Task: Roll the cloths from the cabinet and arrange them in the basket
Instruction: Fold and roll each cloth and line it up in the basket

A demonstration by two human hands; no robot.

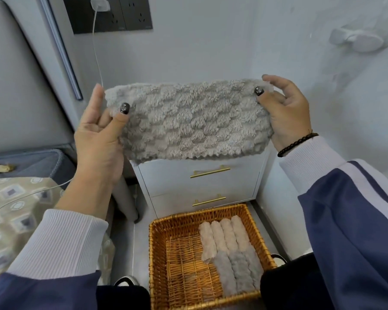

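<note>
A fluffy grey cloth [188, 119] hangs stretched flat in the air above the white cabinet [199, 182]. My left hand [101, 135] pinches its left edge between thumb and fingers. My right hand [285, 113] pinches its upper right corner. On the floor in front of the cabinet stands a wicker basket [159, 247]. Inside it, along the right side, lie several rolled pink cloths [224, 233] and, nearer to me, three rolled grey cloths [238, 271]. The basket's left half shows bare wicker.
The cabinet has two shut drawers with gold handles [210, 171]. A bed with a patterned cover [20, 211] is on the left, with a white cable across it. A wall socket panel [108, 14] is above. A white wall hook [356, 39] is at the upper right.
</note>
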